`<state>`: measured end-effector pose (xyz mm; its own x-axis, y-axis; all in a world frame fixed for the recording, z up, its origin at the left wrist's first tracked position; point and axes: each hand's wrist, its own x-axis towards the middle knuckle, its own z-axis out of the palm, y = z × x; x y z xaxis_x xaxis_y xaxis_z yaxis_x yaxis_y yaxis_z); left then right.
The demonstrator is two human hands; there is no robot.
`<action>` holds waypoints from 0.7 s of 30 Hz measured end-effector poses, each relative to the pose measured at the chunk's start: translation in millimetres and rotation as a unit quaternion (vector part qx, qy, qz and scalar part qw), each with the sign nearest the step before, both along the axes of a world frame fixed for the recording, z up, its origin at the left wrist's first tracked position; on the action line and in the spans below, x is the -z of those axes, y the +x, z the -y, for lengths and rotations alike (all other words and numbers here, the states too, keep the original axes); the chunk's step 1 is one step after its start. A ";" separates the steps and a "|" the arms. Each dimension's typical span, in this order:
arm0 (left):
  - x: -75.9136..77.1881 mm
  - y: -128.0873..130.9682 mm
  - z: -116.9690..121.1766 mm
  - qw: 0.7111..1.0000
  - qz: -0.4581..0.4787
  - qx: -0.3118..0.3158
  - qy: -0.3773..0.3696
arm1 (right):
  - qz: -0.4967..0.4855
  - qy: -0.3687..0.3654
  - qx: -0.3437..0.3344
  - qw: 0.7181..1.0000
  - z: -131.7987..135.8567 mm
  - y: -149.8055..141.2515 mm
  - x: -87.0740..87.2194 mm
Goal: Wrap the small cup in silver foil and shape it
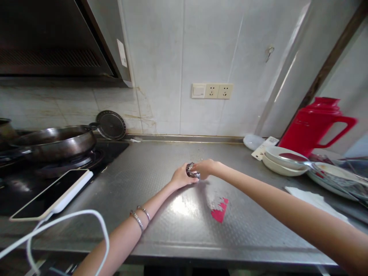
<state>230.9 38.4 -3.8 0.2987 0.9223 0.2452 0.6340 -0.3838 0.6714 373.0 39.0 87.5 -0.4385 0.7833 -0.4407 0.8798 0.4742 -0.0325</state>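
Note:
Both my hands meet over the middle of a steel counter [161, 230]. My left hand [180, 178] and my right hand [206, 168] are closed together around a small shiny crumpled thing, apparently foil [191, 171], held just above the counter. Two bracelets [140, 215] ring my left wrist. A torn red scrap [219, 211] with whitish powder beside it lies on the counter right below my hands.
A dark wok [54, 142] sits on the stove at left, a round lid [110, 125] leaning behind it. A phone on a white power bank [51, 194] with a white cable lies front left. Stacked bowls [283, 161], plates, a white tissue [312, 201] and a red jug [316, 123] stand right.

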 end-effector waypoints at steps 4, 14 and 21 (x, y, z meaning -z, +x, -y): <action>0.1 0.2 0.3 1.000 0.007 0.003 -0.002 | 0.038 0.032 0.020 0.999 4.8 -3.0 0.1; 3.8 -2.3 -1.1 1.000 0.000 0.014 0.013 | -0.055 -0.148 0.070 0.985 2.7 15.6 -2.1; 5.2 -1.7 -2.1 1.000 0.019 0.021 0.013 | -0.237 -0.076 0.073 0.966 17.3 32.3 22.1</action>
